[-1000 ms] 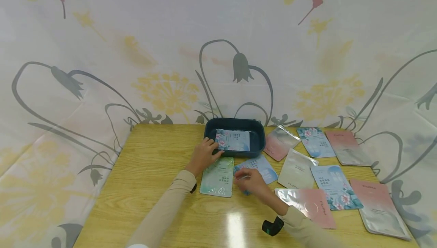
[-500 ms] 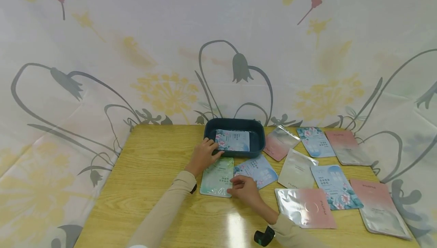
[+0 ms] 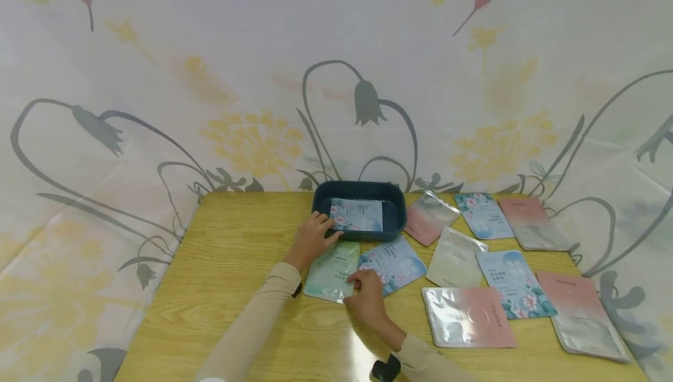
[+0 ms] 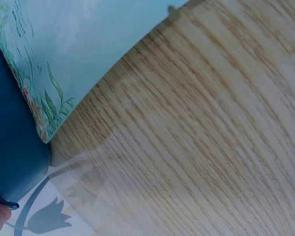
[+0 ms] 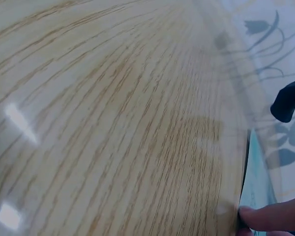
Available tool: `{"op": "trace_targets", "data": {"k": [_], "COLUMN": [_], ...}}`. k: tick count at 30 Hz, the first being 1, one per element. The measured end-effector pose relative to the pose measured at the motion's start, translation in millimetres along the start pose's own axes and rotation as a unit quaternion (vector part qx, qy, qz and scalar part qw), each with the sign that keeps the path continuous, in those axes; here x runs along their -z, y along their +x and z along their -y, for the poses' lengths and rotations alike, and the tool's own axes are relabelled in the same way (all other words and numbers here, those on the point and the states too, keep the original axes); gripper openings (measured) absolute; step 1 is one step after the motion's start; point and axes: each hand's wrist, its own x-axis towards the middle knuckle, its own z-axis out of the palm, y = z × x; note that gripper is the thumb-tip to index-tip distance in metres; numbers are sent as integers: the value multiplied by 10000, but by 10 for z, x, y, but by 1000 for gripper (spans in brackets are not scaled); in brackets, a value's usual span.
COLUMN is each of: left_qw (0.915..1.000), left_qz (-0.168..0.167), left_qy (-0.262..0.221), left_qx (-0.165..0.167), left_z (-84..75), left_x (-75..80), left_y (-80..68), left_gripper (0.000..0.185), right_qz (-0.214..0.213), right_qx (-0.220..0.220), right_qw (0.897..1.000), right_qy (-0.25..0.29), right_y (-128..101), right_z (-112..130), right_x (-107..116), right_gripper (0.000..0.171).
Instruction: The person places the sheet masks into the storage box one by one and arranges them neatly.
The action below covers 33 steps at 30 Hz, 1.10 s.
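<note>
— Pinching the green packet at its near right corner, is that the right hand?

— Yes; fingers curl onto the edge, and the packet lies flat on the table, just in front of the tub.

— And the left hand?

— Fingers lie fairly straight on the tub's near left rim, touching it. A blue packet sits inside.

— Around them?

— Another blue packet beside the green one, partly under the right hand. More packets, pink, silver and blue, spread to the right.
</note>
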Motion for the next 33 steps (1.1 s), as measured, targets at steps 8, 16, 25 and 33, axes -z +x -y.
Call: {"op": "trace_targets", "data": {"k": [8, 16, 25, 33], "left_qw": [9999, 9999, 9990, 9998], "left_qz": [29, 24, 387, 70], "left_qy": [144, 91, 153, 198], "left_qx": [17, 49, 156, -13], "left_z": [-7, -6, -15, -5], "left_x": [-22, -18, 21, 7], "left_y": [-13, -8, -10, -10], "left_gripper": [23, 23, 25, 23], "right_qz": [7, 782, 1634, 927], "right_qx": [24, -434, -1158, -1385], "right_qw": [9996, 9922, 9662, 9685], "right_qy": [266, 870, 1621, 1848], "right_y": [0, 70, 125, 100], "right_z": [-39, -2, -5, -6], "right_x": [2, 142, 224, 181], "right_gripper": [33, 26, 21, 25]}}
